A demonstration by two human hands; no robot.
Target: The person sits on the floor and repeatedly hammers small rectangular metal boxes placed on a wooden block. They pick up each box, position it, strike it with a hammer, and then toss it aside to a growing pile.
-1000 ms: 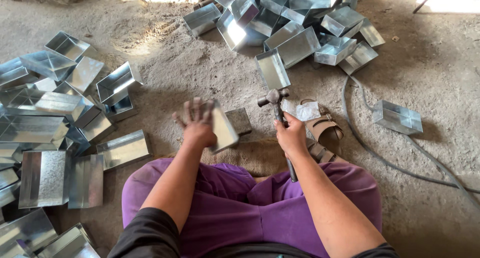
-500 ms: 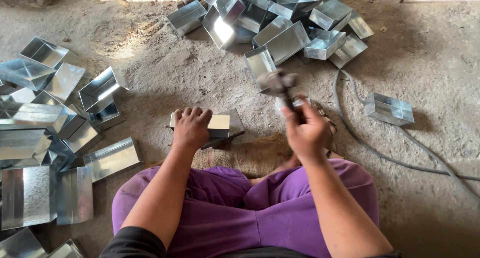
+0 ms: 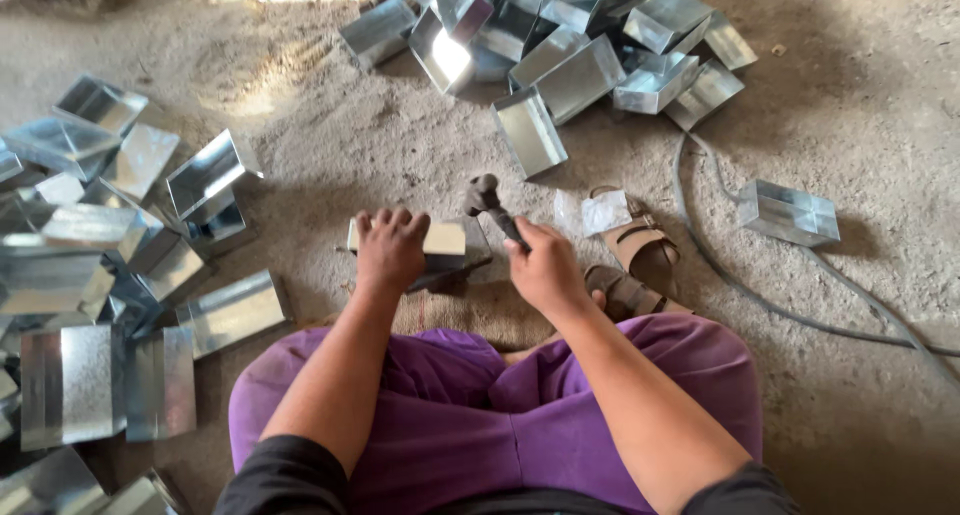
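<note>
Head view, left hand (image 3: 389,247) flat on shiny folded metal piece (image 3: 440,239), right hand (image 3: 540,265) gripping dark hammer (image 3: 487,197).

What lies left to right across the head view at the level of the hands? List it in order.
Pile of shiny folded sheet-metal boxes → left hand pressing a flat metal piece → dark-headed hammer in the right hand → brown sandals → lone shiny metal box.
</note>
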